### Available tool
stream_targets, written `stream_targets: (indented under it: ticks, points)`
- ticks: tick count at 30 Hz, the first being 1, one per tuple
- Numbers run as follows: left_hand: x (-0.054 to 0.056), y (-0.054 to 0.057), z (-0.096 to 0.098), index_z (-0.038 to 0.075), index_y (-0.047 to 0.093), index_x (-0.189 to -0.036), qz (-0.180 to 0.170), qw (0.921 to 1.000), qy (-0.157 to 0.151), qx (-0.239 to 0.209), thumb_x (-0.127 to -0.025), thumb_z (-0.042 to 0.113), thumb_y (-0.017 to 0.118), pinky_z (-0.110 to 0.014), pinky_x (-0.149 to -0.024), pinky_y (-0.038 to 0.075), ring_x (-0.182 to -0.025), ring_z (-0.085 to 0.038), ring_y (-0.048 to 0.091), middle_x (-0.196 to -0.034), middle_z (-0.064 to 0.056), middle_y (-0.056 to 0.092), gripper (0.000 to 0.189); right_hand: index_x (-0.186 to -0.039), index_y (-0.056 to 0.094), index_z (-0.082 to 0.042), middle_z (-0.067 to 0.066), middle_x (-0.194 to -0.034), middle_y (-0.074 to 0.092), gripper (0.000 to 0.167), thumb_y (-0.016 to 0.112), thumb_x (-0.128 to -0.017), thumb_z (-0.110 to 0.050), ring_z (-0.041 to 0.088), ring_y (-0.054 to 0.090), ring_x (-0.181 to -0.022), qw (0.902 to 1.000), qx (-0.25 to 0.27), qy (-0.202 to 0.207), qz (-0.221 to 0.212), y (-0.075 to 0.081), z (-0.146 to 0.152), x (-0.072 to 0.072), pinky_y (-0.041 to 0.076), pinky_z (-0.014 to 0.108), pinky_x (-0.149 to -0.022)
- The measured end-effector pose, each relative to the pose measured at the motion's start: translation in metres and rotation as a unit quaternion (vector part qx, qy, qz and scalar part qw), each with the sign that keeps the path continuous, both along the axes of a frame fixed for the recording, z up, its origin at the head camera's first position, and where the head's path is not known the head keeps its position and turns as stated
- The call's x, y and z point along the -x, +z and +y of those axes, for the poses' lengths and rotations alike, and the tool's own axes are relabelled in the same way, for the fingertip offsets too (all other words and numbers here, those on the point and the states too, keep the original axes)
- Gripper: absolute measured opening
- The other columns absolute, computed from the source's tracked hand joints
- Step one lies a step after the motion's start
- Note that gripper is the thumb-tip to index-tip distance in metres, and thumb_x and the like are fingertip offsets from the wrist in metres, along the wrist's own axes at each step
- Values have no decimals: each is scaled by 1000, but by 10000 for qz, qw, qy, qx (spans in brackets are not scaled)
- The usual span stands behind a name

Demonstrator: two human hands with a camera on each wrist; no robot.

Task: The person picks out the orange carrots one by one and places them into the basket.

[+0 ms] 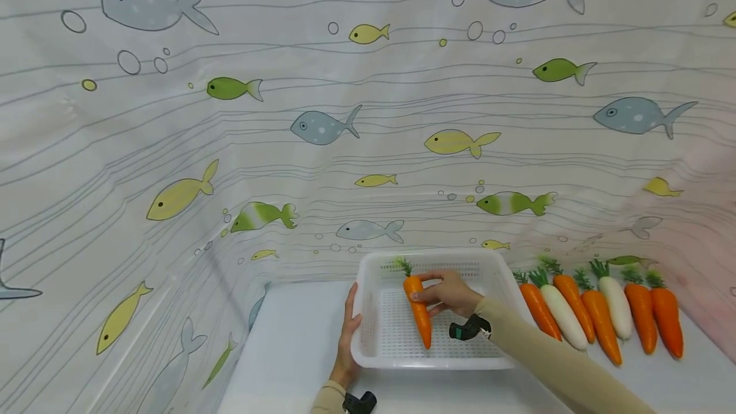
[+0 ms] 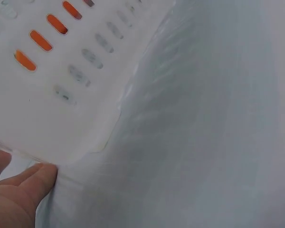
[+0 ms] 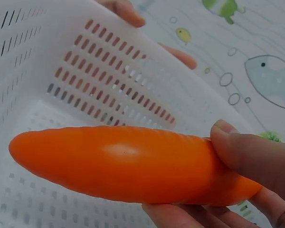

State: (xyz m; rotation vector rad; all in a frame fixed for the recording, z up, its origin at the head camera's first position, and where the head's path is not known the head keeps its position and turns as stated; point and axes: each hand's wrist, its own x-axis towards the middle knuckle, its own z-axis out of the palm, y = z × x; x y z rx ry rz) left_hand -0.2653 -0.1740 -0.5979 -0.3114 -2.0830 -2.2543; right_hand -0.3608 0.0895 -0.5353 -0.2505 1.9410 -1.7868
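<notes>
An orange carrot [image 1: 421, 318] with a green leafy top hangs tilted over the white perforated basket [image 1: 374, 363]. My right hand [image 1: 453, 291] pinches it near the leafy end between thumb and fingers. In the right wrist view the carrot [image 3: 118, 164] lies across the picture, its narrow tip to the left and the basket's holed wall behind it. On the basket's left side, my left hand [image 1: 347, 340] rests against the outer wall and rim with fingers extended. The left wrist view shows fingertips of that hand [image 2: 23, 190] at the rim and orange through the holes.
Right of the basket, several orange carrots [image 1: 641, 318] and white radishes [image 1: 614, 305] with green tops lie in a row on the white table [image 1: 287, 344]. A fish-patterned sheet [image 1: 322, 177] rises behind and on the left.
</notes>
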Motion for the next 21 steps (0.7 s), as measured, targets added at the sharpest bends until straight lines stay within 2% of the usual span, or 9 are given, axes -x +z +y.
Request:
stream_targets:
  ticks: [8, 15, 18, 21]
  points:
    - [-2, 0, 1, 33, -1, -172, -21, 10000, -66, -51, -107, 35, 20, -51, -124, 23, -160, -41, 15, -181, -3, -5, 67, -136, 54, 6, 21, -105, 78, 64, 88, -85, -14, 30, 80, -84, 9998, -27, 127, -134, -9, -19, -1, 67, 45, -68]
    - [-1, 0, 3, 33, 0, -172, -63, 10000, -33, -29, -108, 37, 20, -60, -125, 20, -161, -44, 14, -181, -4, -5, 67, -131, 55, 7, 22, -103, 77, 61, 89, -84, -11, 30, 80, -82, 9998, -99, 133, -105, -12, -35, -2, 66, 42, -66]
    - [-1, 0, 3, 34, 0, -172, -39, 9998, -83, -157, -107, 35, 21, -60, -125, 19, -161, -44, 14, -181, -3, -5, 67, -128, 55, 6, 22, -101, 77, 58, 89, -83, -9, 30, 80, -79, 9998, -94, 174, -97, -15, -43, -3, 66, 41, -64]
    - [-1, -1, 3, 35, 0, -171, -15, 9992, -174, -360, -107, 32, 22, -55, -125, 20, -162, -42, 12, -180, -2, -5, 68, -123, 53, 5, 22, -97, 77, 55, 88, -83, -6, 30, 79, -74, 9996, -101, 261, -90, -17, -51, -4, 66, 41, -62]
